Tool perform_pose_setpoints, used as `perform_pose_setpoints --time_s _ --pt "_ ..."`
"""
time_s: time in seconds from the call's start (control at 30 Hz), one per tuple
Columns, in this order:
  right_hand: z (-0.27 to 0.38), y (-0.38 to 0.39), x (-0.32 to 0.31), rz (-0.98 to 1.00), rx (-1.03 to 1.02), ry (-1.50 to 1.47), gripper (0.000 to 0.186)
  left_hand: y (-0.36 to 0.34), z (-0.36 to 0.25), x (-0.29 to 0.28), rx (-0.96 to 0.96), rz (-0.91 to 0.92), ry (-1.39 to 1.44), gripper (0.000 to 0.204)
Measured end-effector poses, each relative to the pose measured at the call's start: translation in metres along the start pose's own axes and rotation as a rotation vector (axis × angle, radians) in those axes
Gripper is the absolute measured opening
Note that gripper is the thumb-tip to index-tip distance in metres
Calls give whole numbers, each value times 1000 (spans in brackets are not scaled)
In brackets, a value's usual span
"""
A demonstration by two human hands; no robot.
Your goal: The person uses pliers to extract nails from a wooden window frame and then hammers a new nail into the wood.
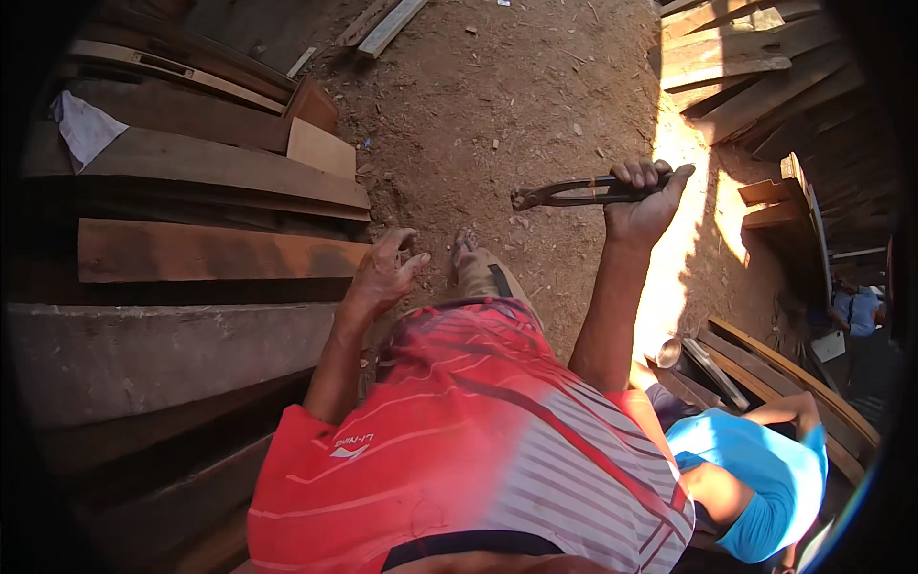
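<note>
1 pincer tool in right hand

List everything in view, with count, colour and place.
Pincers: one, dark, upper centre, in the right hand
Boards: many, brown and grey, stacked left
Panel: one, tan, upper left
Cloth: one, white, upper left, on the boards
Planks: many, brown to grey, top and right
Ground: one stretch, brown, centre
Co-worker: one, blue shirt, lower right
Second co-worker: one, pale-blue shirt, far right
Shirt: one, red and white, bottom centre
Trousers: one pair, khaki, centre
Foot: one, bare, centre
Forearms: two, bare, beside the shirt
Left hand: one, bare, empty, by the boards
Right hand: one, bare, gripping the pincers
</note>
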State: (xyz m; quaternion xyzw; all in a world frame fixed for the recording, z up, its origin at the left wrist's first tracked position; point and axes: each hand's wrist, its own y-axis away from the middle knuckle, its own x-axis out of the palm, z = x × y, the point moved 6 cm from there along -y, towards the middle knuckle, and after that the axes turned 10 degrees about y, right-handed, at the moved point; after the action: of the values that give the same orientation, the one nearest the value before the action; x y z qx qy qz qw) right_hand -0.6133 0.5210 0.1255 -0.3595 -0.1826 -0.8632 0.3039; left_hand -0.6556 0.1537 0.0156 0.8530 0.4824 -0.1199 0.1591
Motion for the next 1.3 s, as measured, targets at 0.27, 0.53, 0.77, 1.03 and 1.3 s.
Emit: perform_pose_setpoints --time_s 0.27,0.53,0.77,1.03,1.3 --pt "-145 -203 102 231 500 -620 53 -84 13 -81 -428 -141 119 46" --pt "-287 -378 217 181 681 -700 56 -264 44 -168 -440 -146 213 48" --pt "-345 -471 325 126 719 -651 56 -465 -37 -272 -226 -40 245 49" --pt "-464 -563 426 118 794 -537 56 -675 -122 -317 49 -177 798 46" --pt "-620 -644 506 -23 1194 -685 50 -834 -156 -391 307 -548 772 37"
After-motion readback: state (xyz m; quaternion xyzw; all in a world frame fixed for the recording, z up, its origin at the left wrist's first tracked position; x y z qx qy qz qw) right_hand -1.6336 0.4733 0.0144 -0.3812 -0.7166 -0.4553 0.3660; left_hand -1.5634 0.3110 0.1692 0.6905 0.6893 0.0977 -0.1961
